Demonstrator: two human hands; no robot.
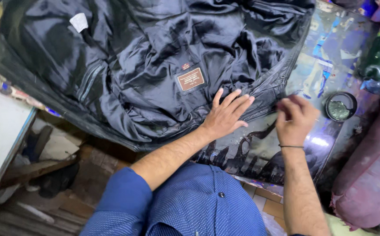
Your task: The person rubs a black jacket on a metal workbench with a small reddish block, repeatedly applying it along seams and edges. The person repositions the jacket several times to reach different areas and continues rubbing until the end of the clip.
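Plainly, the black jacket is the landmark: a glossy, crumpled garment turned inside out, its satin-like lining creased into soft folds, with a small brown rectangular label sewn near the middle and a white tag toward its far-left part; its thicker, leathery edge runs along the near-right side. The left hand lies flat and released on that near edge just below the label, fingers spread and pressing the lining, grasping nothing; the right hand, wearing a thin dark wristband, sits just right of the jacket's edge with its fingers bunched together, blurred, so I cannot tell whether it pinches anything. Right of the jacket, beyond the right hand, stands a small round dark tin holding a greyish paste; the worktop under the jacket is shiny, stained and streaked with dark smears.
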